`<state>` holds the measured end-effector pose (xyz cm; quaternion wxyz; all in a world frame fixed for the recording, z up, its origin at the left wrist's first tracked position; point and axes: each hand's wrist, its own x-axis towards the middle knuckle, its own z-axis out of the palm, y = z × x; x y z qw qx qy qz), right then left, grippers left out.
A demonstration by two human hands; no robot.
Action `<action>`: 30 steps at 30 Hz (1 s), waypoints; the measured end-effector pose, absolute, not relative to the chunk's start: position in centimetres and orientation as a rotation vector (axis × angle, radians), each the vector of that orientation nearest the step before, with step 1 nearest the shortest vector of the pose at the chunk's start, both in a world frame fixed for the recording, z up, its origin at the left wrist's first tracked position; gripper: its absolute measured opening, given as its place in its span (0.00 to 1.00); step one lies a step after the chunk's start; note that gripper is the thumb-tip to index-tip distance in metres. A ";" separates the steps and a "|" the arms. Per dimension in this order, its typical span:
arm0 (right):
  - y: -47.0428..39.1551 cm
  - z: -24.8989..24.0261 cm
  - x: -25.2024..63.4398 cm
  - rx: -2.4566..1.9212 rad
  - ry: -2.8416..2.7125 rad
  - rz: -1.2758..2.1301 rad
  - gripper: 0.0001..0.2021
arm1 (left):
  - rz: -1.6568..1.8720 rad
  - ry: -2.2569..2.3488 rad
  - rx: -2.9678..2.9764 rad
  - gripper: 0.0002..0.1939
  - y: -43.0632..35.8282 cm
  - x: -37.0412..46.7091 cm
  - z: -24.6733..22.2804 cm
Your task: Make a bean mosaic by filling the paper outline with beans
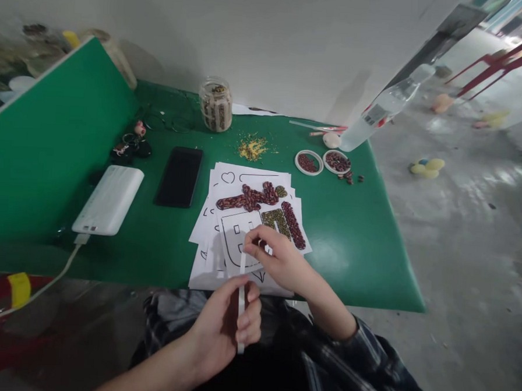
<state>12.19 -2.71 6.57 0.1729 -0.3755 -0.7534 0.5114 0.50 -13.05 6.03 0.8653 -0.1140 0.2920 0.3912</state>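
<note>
My left hand (232, 319) is closed around a narrow white strip (242, 293), low in front of the table's edge. Above it, my right hand (269, 251) pinches the strip's upper end over the papers. Several white sheets (204, 233) with black outlines lie stacked on the green table (341, 240). On the top sheets, dark red beans (243, 199) fill a long shape, green beans (271, 218) fill a blocky one, and small red beans (293, 225) form a slanted bar. An outlined shape beneath my right hand is partly hidden.
A black phone (180, 176), a white power bank (109, 199) with a cable and keys (130, 148) lie left. Behind are a glass jar (216, 107) and yellow crumbs (252, 148). Two bean-filled lids (309, 162) (337, 162) and a tilted bottle (379, 114) stand back right.
</note>
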 end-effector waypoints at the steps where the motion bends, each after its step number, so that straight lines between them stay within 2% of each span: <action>1: -2.1 6.5 11.7 -1.042 -2.188 1.390 0.03 | 0.840 0.610 -0.272 0.20 -12.6 0.4 6.3; 13: 1.3 1.9 8.5 -1.013 -2.477 1.003 0.05 | 0.912 0.408 -0.592 0.22 -11.3 -0.5 5.5; 22: 1.2 1.5 7.6 -1.055 -2.604 0.832 0.08 | 0.893 0.322 -0.695 0.22 -10.4 -1.0 5.3; 30: 1.0 1.1 7.5 -1.061 -2.569 0.818 0.07 | 0.884 0.330 -0.694 0.23 -10.4 -1.2 5.3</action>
